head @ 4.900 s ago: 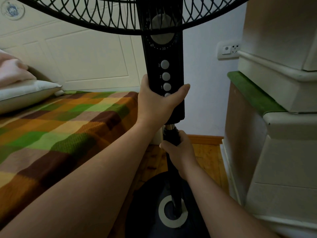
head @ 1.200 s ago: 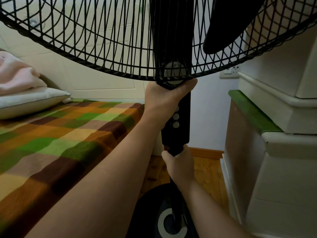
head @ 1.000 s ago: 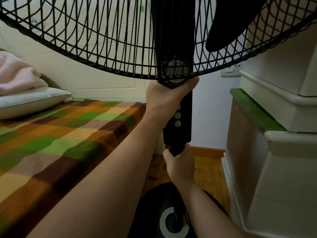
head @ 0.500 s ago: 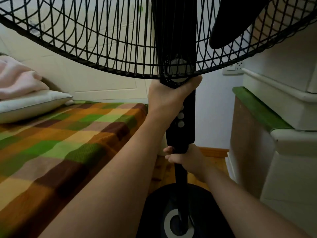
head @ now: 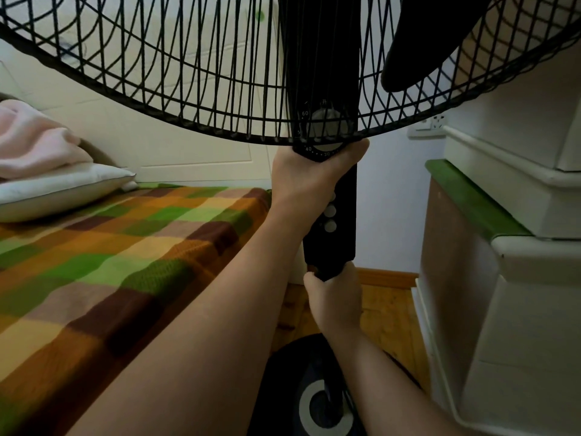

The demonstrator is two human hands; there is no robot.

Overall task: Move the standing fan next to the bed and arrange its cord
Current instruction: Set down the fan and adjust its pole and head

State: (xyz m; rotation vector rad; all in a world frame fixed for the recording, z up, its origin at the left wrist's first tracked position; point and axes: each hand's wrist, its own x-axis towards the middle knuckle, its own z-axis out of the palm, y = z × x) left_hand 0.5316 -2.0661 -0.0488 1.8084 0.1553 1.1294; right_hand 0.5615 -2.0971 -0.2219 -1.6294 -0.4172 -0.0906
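Nearest, low in view: round black base (head: 284,401) of the standing fan (head: 342,243), smooth plastic with a pale ring round the pole; whether it sits on the plank floor (head: 390,313) or hangs just clear, cannot tell. Right hand (head: 334,302) wrapped round the pole directly under the boxy control column. Higher up, left hand (head: 309,174) clamped round the column's top, just below the timer dial (head: 327,127), partly covering the round push-buttons. Fan stands in the gap between the bed (head: 125,247) and a pale stepped cabinet (head: 503,294) with a green ledge, so the placing looks nearly done. Cord not in view; arranging it remains. Bed cover is a coarse-knit check of green, orange and brown. Thin black wire grille (head: 188,73), domed, fills the top, one dark blade (head: 418,42) behind it. Beyond: soft white pillow (head: 63,187), folded pink cloth (head: 34,143), wall socket (head: 429,125).
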